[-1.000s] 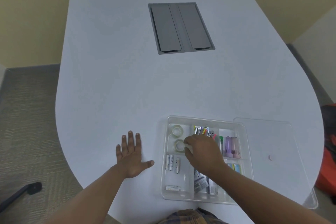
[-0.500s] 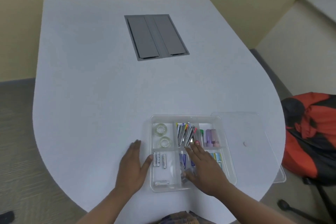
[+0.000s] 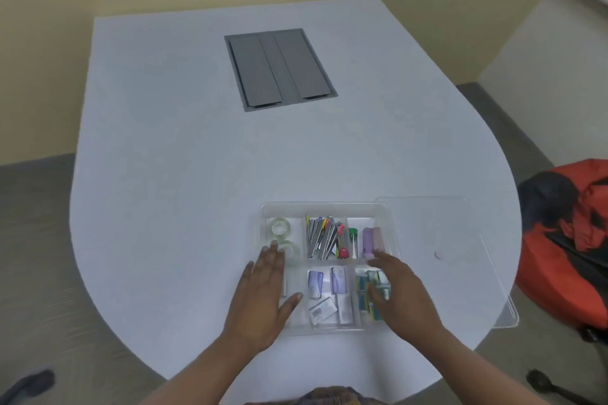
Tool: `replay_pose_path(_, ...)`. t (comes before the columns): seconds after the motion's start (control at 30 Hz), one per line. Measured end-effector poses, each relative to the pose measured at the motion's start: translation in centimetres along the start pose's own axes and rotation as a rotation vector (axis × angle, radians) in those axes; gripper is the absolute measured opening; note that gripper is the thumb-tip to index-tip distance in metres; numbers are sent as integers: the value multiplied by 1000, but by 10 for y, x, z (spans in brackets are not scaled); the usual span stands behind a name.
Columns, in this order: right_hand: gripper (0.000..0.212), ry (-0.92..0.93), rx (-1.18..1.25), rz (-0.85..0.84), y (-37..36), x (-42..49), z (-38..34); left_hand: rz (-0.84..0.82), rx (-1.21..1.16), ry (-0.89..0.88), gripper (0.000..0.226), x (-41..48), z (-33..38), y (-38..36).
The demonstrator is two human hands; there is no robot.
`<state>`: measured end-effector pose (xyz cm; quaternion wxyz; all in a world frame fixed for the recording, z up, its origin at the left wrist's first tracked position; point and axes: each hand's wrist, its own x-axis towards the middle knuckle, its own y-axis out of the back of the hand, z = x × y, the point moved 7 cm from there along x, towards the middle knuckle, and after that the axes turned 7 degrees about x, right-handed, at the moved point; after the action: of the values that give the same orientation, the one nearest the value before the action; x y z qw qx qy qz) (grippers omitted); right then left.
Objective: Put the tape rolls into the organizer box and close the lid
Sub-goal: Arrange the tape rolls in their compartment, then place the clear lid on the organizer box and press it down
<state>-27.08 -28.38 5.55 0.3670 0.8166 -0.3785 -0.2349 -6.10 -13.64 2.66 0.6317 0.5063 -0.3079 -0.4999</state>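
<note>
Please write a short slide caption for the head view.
Both hands rest open over the organizer box; lid lies beside it.

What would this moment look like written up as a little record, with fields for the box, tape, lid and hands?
organizer box: clear, open, on the white table
tape rolls: two, both in the far-left compartment
lid: clear, lying flat to the right of the box, not yet on
left hand: open, flat over the box's left side
right hand: open, over the box's right side, holding nothing
remaining step: fit the lid
</note>
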Motion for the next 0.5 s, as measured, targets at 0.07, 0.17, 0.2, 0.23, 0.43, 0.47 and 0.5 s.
replay_pose_path(0.07,28,-41,15,85,21,-6,25,10,-25,-20,77,3,31,2)
replay_pose_path(0.17,16,-208,11,53,37,-17,74,-13,-73,-92,75,9,84,-4)
replay_pose_path(0.2,13,-243,-18,3,37,-22,88,-22,-71,-126,74,12,102,-6)
replay_pose_path(0.23,13,-254,-63,-58,35,-26,99,-29,-70,-152,73,16,118,-8)
replay_pose_path(0.43,26,-156,-208,-293,22,-54,133,-65,-32,-247,72,35,194,-25)
replay_pose_path(0.47,22,-127,-215,-289,21,-55,132,-73,-25,-257,72,36,202,-27)
replay_pose_path(0.5,18,-98,-224,-276,21,-55,131,-77,-19,-262,72,37,208,-29)
